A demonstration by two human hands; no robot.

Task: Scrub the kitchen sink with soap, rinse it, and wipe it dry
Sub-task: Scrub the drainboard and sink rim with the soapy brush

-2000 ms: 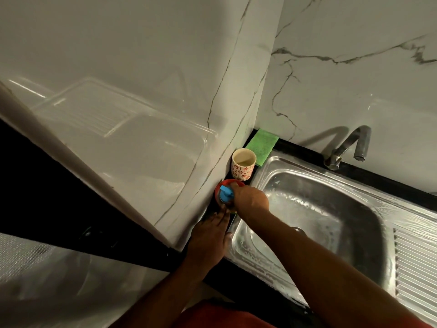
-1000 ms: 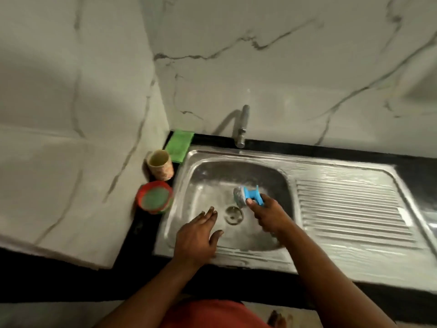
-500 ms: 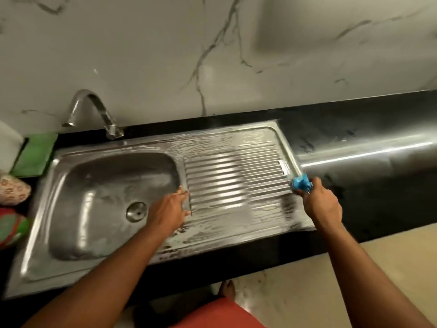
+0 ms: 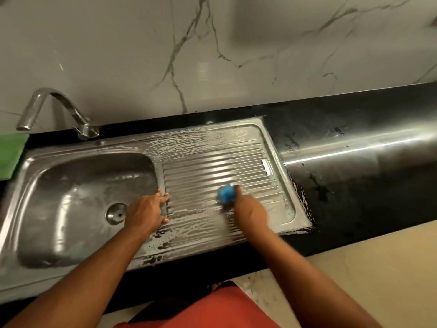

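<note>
Sink [image 4: 35, 162]: stainless steel, set into a black countertop [image 4: 354, 185] beneath a grey-veined marble wall [image 4: 142, 55], with the basin [image 4: 71, 185] on the left and a ribbed drainboard [image 4: 212, 162] on the right.
Right hand [image 4: 248, 210]: curls round a blue scrubber [image 4: 226, 193] and presses it onto the ribs near the middle of the drainboard; hand and tool are both motion-blurred.
Left hand [image 4: 144, 214]: lies on the ridge between basin and drainboard, fingers fairly straight across the metal, holding nothing.
Suds [image 4: 189, 140]: white foam streaks the back edge of the drainboard, and more is smeared over the ribs and the front rim near the two wrists.
Drain [image 4: 116, 213]: round, in the floor of the wet, shining basin, just beside the left hand.
Tap [image 4: 56, 107]: a curved chrome spout rises from the back left of the sink and arcs leftward.
Green cloth [image 4: 10, 152]: lies on the counter at the sink's back left corner, cut off by the frame edge.
Counter: wet patches and foam flecks line the sink's right edge.
Person: bare forearms reach in from below, with a red garment [image 4: 212, 308] at bottom centre above a pale floor [image 4: 378, 268].
</note>
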